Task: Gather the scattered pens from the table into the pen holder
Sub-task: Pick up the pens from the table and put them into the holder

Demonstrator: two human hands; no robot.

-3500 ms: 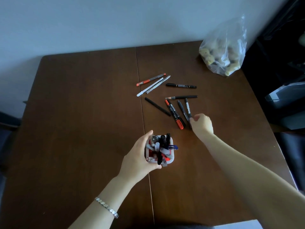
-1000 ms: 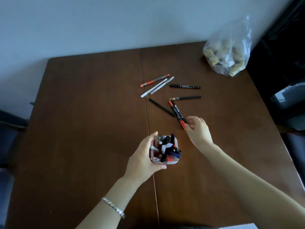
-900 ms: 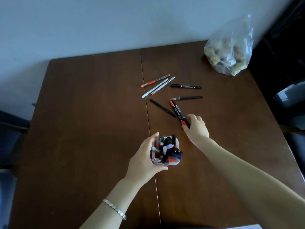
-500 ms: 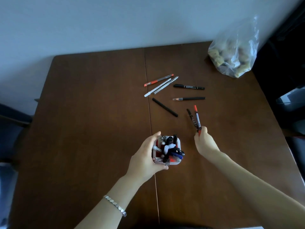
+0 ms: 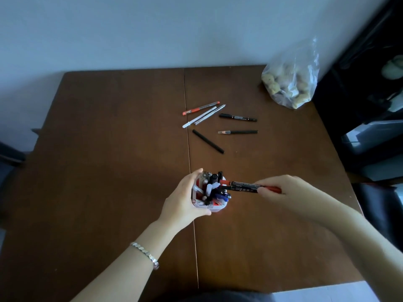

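Near the middle of the tabletop: your two hands meet at the pen holder.
Left hand: your fingers are wrapped around the left side of the pen holder, thumb at its far rim, holding it where it stands on the tabletop; a silver bracelet sits on that wrist.
Right hand: your fingers are pinched shut on two markers, one with red ends and a black one under it, held almost level with their left tips over the holder's mouth.
Pen holder: small, white and red, packed with upright pens, right beside the tabletop's centre seam.
Pens still out: six lie farther away, well apart from the holder.
Far group: a red-tipped pen, a white pen and a silver pen lie side by side, slanted.
Right of that group: a black marker, and nearer, a black pencil.
Nearest loose one: a black pen, slanted.
Far right corner: a clear plastic bag of pale lumps.
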